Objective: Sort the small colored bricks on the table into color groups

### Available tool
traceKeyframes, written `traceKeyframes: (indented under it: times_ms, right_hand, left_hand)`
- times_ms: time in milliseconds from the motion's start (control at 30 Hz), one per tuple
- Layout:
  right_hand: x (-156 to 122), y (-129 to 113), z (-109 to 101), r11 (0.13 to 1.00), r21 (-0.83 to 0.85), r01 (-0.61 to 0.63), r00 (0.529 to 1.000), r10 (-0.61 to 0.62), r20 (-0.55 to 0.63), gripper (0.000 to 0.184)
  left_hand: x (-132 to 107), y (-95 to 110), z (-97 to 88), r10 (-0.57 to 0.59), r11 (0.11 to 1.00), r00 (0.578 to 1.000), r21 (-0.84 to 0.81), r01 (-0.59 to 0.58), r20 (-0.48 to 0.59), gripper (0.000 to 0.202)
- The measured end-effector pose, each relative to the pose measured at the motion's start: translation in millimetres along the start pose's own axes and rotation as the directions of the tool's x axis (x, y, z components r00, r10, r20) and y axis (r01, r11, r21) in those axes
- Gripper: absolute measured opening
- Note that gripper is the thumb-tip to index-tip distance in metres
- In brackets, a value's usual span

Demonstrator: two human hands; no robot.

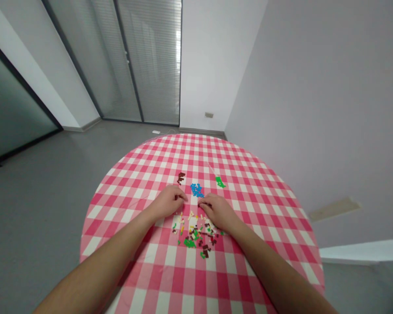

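Note:
My left hand (171, 201) rests low over the cloth with its fingers curled together; whatever is between the fingertips is too small to make out. Across from it my right hand (218, 211) is closed in a pinch, and a small dark toy brick (199, 205) shows at its fingertips. Just beyond both hands lies a cluster of blue toy bricks (196, 190). A mixed heap of green, brown, white, yellow and red bricks (196, 237) is spread nearer to me, between my forearms. Dark brown bricks (181, 177) form a small group past my left hand.
Green bricks (220, 182) lie together past my right hand. Everything sits on a round table with a red and white checked cloth (196, 283). Behind stand a glass partition (150, 65) and a pale wall (314, 87). A white object (156, 131) lies on the floor.

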State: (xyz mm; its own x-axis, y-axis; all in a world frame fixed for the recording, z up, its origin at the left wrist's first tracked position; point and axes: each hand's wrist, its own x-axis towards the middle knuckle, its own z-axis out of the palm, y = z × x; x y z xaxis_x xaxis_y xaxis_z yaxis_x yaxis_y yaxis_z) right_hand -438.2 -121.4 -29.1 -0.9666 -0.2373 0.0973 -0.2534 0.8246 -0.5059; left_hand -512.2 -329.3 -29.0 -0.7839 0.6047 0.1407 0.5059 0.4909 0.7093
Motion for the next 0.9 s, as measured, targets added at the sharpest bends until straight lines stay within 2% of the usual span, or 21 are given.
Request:
traceKeyframes:
  times_ms: [167, 400, 500, 700, 800, 900]
  right_hand:
    - [-1.8, -0.1, 0.2, 0.991, 0.107, -0.078, 0.995, 0.084, -0.049, 0.029]
    - [-4.2, 0.0, 4.2, 0.930, 0.367, -0.027, 0.996, 0.056, -0.067, 0.032]
    - [-4.2, 4.0, 5.1, 0.908, 0.418, -0.036, 0.989, 0.091, -0.113, 0.030]
    - [-5.9, 11.9, 5.7, 0.898, 0.436, -0.062, 0.984, 0.129, -0.125, 0.025]
    - [-7.3, 11.1, 0.2, 0.918, 0.385, -0.096, 0.988, 0.134, -0.072, 0.024]
    - [-9.9, 9.1, -12.1, 0.956, 0.278, -0.094, 0.996, 0.088, 0.034, 0.025]
  left_hand:
    - [-1.6, 1.9, 3.4, 0.058, 0.998, 0.998, 0.027, -0.058, 0.007, 0.030]
    - [-2.5, 3.4, 12.0, 0.128, 0.988, 0.987, 0.076, -0.136, 0.096, 0.011]
    - [-2.1, 3.3, 12.9, 0.114, 0.989, 0.991, 0.084, -0.120, 0.067, 0.014]
    - [1.2, 3.6, 16.6, 0.169, 0.978, 0.983, 0.108, -0.177, 0.076, 0.012]
    - [2.8, 2.2, 17.6, 0.168, 0.977, 0.983, 0.123, -0.176, 0.073, 0.012]
    - [3.6, -0.4, 14.9, 0.178, 0.974, 0.981, 0.127, -0.186, 0.073, 0.014]
